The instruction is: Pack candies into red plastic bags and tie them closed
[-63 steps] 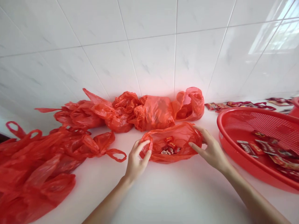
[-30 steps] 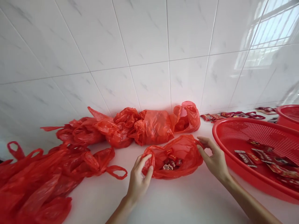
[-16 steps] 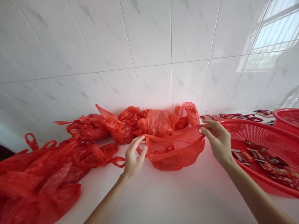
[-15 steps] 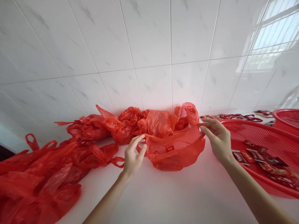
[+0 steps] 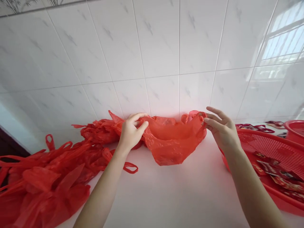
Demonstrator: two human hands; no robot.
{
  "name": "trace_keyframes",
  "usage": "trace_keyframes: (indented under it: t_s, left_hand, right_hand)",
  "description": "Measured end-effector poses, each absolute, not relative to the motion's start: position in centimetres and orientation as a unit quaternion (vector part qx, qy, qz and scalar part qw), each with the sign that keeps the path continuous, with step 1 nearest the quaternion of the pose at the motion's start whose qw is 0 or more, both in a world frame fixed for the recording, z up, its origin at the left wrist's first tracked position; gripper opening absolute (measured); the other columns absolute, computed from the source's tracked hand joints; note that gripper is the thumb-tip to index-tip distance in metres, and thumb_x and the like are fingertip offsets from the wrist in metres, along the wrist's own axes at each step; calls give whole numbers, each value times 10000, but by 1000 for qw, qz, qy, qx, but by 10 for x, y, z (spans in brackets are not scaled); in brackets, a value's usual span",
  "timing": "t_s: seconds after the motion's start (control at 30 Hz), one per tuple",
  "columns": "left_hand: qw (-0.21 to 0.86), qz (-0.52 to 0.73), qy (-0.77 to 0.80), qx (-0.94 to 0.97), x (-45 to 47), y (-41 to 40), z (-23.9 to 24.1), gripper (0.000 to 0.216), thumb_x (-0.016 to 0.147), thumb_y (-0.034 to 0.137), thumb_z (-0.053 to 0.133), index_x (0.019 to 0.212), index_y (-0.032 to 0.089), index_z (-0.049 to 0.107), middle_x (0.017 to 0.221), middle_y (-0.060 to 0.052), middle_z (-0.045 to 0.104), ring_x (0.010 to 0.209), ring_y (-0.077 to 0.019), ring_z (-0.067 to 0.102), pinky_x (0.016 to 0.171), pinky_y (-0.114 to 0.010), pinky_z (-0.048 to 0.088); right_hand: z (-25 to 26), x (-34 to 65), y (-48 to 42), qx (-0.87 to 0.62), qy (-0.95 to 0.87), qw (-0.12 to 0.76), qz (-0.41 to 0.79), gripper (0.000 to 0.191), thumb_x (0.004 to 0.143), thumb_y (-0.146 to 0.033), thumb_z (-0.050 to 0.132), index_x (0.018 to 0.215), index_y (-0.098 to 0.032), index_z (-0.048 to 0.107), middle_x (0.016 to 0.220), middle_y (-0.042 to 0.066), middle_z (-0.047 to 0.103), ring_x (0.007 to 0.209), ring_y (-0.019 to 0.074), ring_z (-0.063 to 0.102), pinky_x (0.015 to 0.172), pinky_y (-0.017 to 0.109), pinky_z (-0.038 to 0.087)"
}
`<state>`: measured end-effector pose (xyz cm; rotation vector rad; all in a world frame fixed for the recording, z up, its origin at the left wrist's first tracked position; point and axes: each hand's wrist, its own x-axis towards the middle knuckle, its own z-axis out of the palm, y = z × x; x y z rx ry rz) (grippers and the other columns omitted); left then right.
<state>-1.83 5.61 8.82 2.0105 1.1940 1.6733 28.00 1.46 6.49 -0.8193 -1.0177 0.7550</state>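
Head view: bag (image 5: 167,150), red, mouth spread between both hands, over desk (image 5: 152,196); contact with desk cannot be told. Left hand (image 5: 130,133): pinching left rim. Right hand (image 5: 224,131): pinching right rim, one finger raised. Film thin; judged light, limp, slippery, easily torn. Best hold: gathered side rims. Limits: piled bags (image 5: 59,180) left, basket (image 5: 268,144) right, wall (image 5: 161,47) behind. Room for moving: near side, between piled bags and basket.
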Motion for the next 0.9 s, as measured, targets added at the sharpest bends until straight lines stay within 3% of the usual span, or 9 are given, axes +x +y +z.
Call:
trace_keyframes:
  t_s: [0.1, 0.27, 0.67, 0.8, 0.9]
  left_hand:
    - [137, 615, 405, 663, -20, 56, 103, 307, 745, 253, 723, 1046, 204, 757, 1162, -84, 722, 864, -199, 703, 808, -335, 584]
    - [232, 624, 346, 662, -12, 52, 110, 252, 706, 255, 777, 949, 188, 773, 1045, -82, 753, 734, -163, 689, 661, -282, 578]
    - [180, 745, 250, 592, 9, 61, 99, 91, 756, 198, 766, 847, 207, 770, 933, -26, 754, 710, -118, 663, 633, -236, 551]
    - [221, 687, 266, 639, 15, 59, 88, 111, 780, 229, 769, 889, 213, 776, 1020, -40, 740, 808, -145, 684, 690, -258, 578]
    - [248, 659, 281, 652, 21, 56, 78, 126, 808, 262, 753, 925, 221, 772, 1093, -57, 726, 1009, -210, 689, 829, -318, 592]
  right_hand:
    - [64, 281, 18, -355, -479, 722, 352, 491, 662, -287, 846, 1134, -318, 714, 1025, 21, 721, 798, 174, 662, 710, 340, 570]
    - [60, 278, 25, -350, -510, 697, 362, 480, 643, -290, 868, 1101, -313, 729, 1225, 44, 695, 818, 177, 676, 768, 379, 579]
    - [62, 276, 18, -380, -583, 636, 334, 340, 718, -312, 846, 1037, -243, 750, 1036, 70, 745, 784, 183, 680, 732, 370, 605]
    - [62, 272, 18, -378, -585, 634, 335, 314, 701, -304, 864, 982, -227, 748, 951, 60, 742, 788, 194, 697, 729, 371, 611]
    - [58, 265, 19, -356, -593, 628, 357, 316, 704, -310, 865, 987, -233, 746, 1045, 69, 736, 793, 193, 704, 734, 381, 618]
